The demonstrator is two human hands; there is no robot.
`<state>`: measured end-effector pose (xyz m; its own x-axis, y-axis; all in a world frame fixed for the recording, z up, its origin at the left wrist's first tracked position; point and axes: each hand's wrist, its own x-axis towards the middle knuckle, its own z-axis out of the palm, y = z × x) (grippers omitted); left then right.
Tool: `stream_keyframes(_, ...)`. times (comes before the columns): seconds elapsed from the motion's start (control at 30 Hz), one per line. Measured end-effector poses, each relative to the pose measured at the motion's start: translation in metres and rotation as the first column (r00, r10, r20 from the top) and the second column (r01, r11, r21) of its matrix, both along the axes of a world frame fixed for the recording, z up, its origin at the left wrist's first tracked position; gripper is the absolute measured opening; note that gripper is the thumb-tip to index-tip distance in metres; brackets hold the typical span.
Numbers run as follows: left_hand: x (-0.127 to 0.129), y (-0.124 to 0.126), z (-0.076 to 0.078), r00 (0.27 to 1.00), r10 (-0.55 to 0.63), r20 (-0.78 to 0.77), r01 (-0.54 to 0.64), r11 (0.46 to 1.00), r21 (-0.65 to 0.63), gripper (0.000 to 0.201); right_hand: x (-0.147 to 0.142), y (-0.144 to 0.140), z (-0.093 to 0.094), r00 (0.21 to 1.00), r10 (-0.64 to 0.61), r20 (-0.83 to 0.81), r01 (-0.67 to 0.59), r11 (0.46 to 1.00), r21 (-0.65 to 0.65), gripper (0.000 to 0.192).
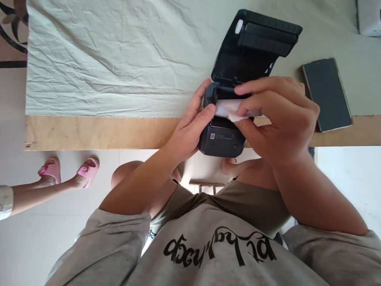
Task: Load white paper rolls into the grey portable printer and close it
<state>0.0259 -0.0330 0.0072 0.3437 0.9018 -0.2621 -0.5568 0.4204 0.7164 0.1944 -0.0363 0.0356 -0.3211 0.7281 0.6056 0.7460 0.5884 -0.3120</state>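
I steady the small black plastic printer (222, 137) at the table edge with my left hand (190, 127) while my right hand (279, 119) pinches its white paper strip (228, 108), which could tear if tugged crooked.

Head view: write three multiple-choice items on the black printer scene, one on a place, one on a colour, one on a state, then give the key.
1. Where does the dark flat smartphone lie?
A. right of the small black plastic label printer
B. left of it
C. on top of it

2. What colour is the paper strip pinched by the right hand?
A. yellow
B. white
C. blue

3. How is the printer's hinged black lid?
A. shut
B. taken off
C. swung open

Key: 1 A, the phone rests on the table's right part past the printer. 2 B, the strip shows white between the fingers. 3 C, the lid stands raised behind the body while the left hand grips the printer's side.
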Motion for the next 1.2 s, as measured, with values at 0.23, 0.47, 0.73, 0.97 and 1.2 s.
stream_keyframes(0.23,-0.004,0.0,-0.008,0.994,-0.068,0.08,0.061,0.994,0.088,0.052,-0.002,-0.013,-0.006,0.968,0.245,-0.046,-0.245,0.969,0.012,0.01)
stream_keyframes(0.47,-0.006,-0.001,-0.006,0.986,-0.093,-0.141,0.11,0.988,0.113,0.095,0.014,-0.015,-0.006,0.93,0.213,-0.298,-0.231,0.973,-0.025,0.011)
stream_keyframes(0.73,-0.001,-0.004,-0.005,0.97,-0.142,-0.197,0.184,0.959,0.214,0.118,0.028,-0.011,-0.005,0.91,-0.117,-0.398,0.019,0.97,-0.241,0.049)
stream_keyframes(0.97,-0.002,-0.003,-0.008,0.986,-0.143,-0.09,0.159,0.966,0.203,0.099,0.025,-0.015,-0.012,0.858,-0.011,-0.514,-0.156,0.947,-0.281,0.034)
stream_keyframes(1.2,0.004,-0.009,0.003,0.986,-0.058,-0.157,0.082,0.985,0.15,0.031,0.011,-0.021,-0.015,0.839,0.067,-0.54,-0.293,0.892,-0.344,0.04)
